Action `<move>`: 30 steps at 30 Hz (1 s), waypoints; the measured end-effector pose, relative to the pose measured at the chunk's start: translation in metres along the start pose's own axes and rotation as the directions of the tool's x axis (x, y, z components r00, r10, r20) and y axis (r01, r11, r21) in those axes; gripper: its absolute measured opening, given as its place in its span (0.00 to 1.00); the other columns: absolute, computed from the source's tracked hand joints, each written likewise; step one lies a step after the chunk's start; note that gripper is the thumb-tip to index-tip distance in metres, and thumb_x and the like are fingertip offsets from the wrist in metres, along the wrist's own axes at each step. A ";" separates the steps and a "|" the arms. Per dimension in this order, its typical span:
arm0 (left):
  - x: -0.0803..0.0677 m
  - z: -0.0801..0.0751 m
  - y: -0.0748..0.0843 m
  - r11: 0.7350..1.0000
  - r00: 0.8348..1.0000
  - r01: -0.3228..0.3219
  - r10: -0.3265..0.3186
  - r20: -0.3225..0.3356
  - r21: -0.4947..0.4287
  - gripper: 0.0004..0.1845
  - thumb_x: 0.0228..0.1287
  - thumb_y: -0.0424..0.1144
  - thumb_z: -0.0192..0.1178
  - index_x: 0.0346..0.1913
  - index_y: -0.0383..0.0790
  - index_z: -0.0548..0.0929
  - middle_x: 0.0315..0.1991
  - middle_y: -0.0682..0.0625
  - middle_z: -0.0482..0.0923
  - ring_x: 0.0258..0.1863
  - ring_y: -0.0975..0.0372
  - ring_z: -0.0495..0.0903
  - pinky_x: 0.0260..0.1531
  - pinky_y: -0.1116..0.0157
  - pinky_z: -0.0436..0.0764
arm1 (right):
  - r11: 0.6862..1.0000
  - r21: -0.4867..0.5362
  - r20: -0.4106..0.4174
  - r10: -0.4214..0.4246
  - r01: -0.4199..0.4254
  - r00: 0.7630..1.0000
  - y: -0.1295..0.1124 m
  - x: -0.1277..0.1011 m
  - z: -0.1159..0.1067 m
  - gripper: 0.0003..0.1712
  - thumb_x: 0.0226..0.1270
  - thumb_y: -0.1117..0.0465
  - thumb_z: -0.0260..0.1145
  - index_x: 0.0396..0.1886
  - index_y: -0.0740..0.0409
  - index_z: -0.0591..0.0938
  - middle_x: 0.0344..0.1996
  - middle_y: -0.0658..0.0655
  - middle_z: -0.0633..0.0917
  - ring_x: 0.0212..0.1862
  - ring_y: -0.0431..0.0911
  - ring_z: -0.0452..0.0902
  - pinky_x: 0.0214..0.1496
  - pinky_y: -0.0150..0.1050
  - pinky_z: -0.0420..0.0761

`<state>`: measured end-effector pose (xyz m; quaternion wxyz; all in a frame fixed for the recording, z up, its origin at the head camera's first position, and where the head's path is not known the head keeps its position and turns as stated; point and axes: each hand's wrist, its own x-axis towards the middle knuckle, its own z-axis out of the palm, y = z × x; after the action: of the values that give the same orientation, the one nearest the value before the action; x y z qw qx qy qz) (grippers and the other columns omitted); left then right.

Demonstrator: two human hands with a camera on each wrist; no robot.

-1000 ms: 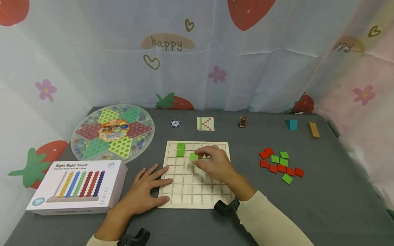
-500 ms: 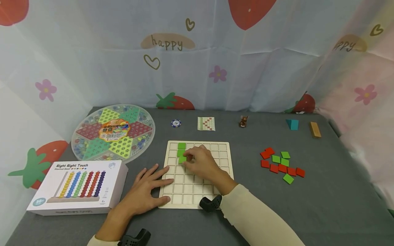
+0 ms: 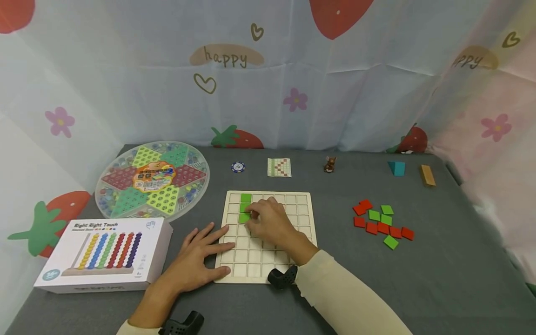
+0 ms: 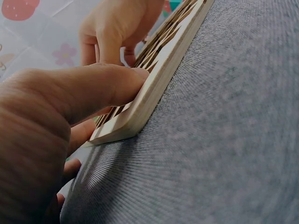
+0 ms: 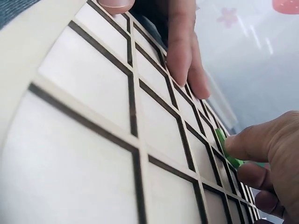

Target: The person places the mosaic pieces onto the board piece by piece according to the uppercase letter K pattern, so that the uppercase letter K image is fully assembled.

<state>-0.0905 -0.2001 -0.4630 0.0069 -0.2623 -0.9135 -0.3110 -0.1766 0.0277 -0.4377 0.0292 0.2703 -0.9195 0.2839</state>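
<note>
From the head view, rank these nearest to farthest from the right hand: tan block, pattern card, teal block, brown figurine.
1. Pattern card, just beyond the board
2. Brown figurine, right of the card
3. Teal block, farther right
4. Tan block, rightmost

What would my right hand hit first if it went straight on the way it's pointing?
Most likely the nearest green tile on the board: it seems to sit right against your right hand, as far as depth can be judged.
</note>
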 end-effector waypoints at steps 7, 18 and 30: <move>-0.001 -0.002 -0.001 1.000 1.000 -0.001 0.001 0.003 -0.011 0.28 0.56 0.56 0.67 0.59 0.50 0.83 0.71 0.50 0.62 0.71 0.45 0.52 0.64 0.40 0.41 | 0.992 0.123 -0.048 -0.018 0.023 0.999 -0.002 -0.008 -0.018 0.15 0.61 0.60 0.70 0.48 0.58 0.86 0.32 0.48 0.81 0.38 0.46 0.70 0.41 0.41 0.72; 0.000 -0.002 -0.001 1.000 1.000 -0.009 0.010 0.013 -0.027 0.28 0.56 0.55 0.67 0.60 0.50 0.82 0.71 0.50 0.62 0.72 0.45 0.50 0.65 0.41 0.40 | 0.962 0.225 -0.246 -0.097 0.154 0.964 -0.007 -0.039 -0.082 0.17 0.57 0.64 0.74 0.48 0.57 0.86 0.34 0.50 0.81 0.40 0.47 0.69 0.36 0.43 0.70; 0.000 -0.002 0.000 0.999 1.000 -0.004 0.004 0.017 -0.031 0.28 0.56 0.55 0.67 0.60 0.49 0.82 0.71 0.50 0.61 0.72 0.45 0.50 0.65 0.41 0.39 | 0.953 0.168 -0.401 -0.168 0.253 0.901 0.010 -0.095 -0.150 0.24 0.50 0.71 0.76 0.51 0.60 0.84 0.39 0.50 0.82 0.44 0.47 0.70 0.44 0.44 0.69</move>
<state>-0.0910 -0.2016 -0.4613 -0.0045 -0.2668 -0.9080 -0.3231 -0.1155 0.1610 -0.3371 0.2087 0.3096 -0.8250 0.4243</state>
